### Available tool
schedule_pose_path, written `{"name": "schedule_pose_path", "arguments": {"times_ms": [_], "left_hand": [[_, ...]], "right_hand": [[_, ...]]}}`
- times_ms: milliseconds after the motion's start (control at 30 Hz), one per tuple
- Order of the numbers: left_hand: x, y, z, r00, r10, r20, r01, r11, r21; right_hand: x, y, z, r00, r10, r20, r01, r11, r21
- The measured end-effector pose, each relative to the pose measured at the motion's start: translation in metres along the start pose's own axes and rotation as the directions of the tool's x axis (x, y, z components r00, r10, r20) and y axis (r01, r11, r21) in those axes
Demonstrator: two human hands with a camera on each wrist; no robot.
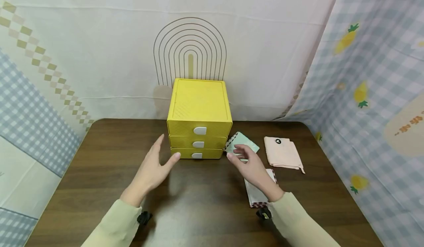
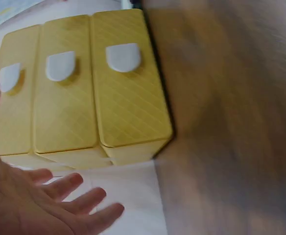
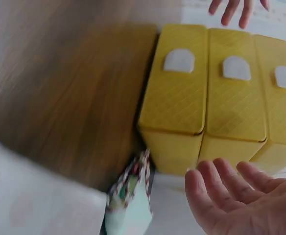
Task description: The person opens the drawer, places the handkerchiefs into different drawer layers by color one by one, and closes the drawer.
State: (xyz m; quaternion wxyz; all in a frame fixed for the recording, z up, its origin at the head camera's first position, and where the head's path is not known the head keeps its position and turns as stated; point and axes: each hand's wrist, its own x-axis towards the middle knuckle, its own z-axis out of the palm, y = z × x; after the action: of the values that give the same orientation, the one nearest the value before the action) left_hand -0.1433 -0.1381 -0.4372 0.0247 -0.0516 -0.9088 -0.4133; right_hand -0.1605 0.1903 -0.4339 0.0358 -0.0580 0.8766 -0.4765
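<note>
A yellow drawer box (image 1: 200,103) with three closed drawers and white tabs stands at the back of the table. My left hand (image 1: 150,169) hovers in front of its left side, fingers spread and holding nothing. On the other side my right hand (image 1: 250,166) is in the air, its fingers loosely bent and nothing in them. Behind the right hand lies a folded mint-green cloth (image 1: 243,141) with a checked edge, beside the box. A folded white cloth (image 1: 256,193) with a dark checked edge lies partly hidden under the right wrist.
A folded pale pink cloth (image 1: 284,152) with a hanging loop lies farther right on the dark wooden table (image 1: 205,210). A patterned fabric (image 1: 271,48) hangs behind the table, with blue checked fabric (image 1: 364,92) on the right.
</note>
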Motion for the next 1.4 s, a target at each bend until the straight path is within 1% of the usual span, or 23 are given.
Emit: {"name": "schedule_pose_path", "arguments": {"times_ms": [100, 233, 333, 400, 567, 867, 933, 1133, 1400], "left_hand": [[0.009, 0.008, -0.004, 0.999, 0.025, -0.034, -0.030, 0.990, -0.139], [0.021, 0.019, -0.010, 0.996, 0.066, -0.060, -0.082, 0.949, -0.305], [0.031, 0.026, -0.014, 0.993, 0.091, -0.079, -0.114, 0.920, -0.374], [0.036, 0.031, -0.016, 0.991, 0.099, -0.091, -0.127, 0.913, -0.387], [0.046, 0.037, -0.019, 0.992, 0.078, -0.101, -0.112, 0.914, -0.389], [0.061, 0.037, -0.023, 0.995, 0.035, -0.097, -0.069, 0.925, -0.374], [0.065, 0.037, -0.024, 0.995, 0.027, -0.101, -0.063, 0.923, -0.379], [0.072, 0.039, -0.028, 0.995, 0.000, -0.104, -0.043, 0.914, -0.404], [0.074, 0.037, -0.028, 0.996, 0.009, -0.091, -0.048, 0.900, -0.434]], "right_hand": [[0.002, -0.007, 0.004, 0.999, 0.032, 0.027, -0.036, 0.990, 0.134], [0.005, -0.016, 0.012, 0.995, 0.075, 0.072, -0.093, 0.952, 0.292], [0.006, -0.024, 0.017, 0.990, 0.087, 0.107, -0.119, 0.931, 0.345], [0.007, -0.029, 0.021, 0.988, 0.085, 0.128, -0.127, 0.921, 0.368], [0.011, -0.041, 0.027, 0.983, 0.067, 0.171, -0.135, 0.893, 0.429], [0.020, -0.056, 0.036, 0.975, 0.045, 0.218, -0.151, 0.853, 0.499], [0.022, -0.058, 0.038, 0.973, 0.046, 0.224, -0.158, 0.846, 0.510], [0.029, -0.066, 0.044, 0.978, 0.048, 0.203, -0.152, 0.829, 0.537], [0.038, -0.071, 0.050, 0.982, 0.083, 0.167, -0.163, 0.815, 0.556]]}}
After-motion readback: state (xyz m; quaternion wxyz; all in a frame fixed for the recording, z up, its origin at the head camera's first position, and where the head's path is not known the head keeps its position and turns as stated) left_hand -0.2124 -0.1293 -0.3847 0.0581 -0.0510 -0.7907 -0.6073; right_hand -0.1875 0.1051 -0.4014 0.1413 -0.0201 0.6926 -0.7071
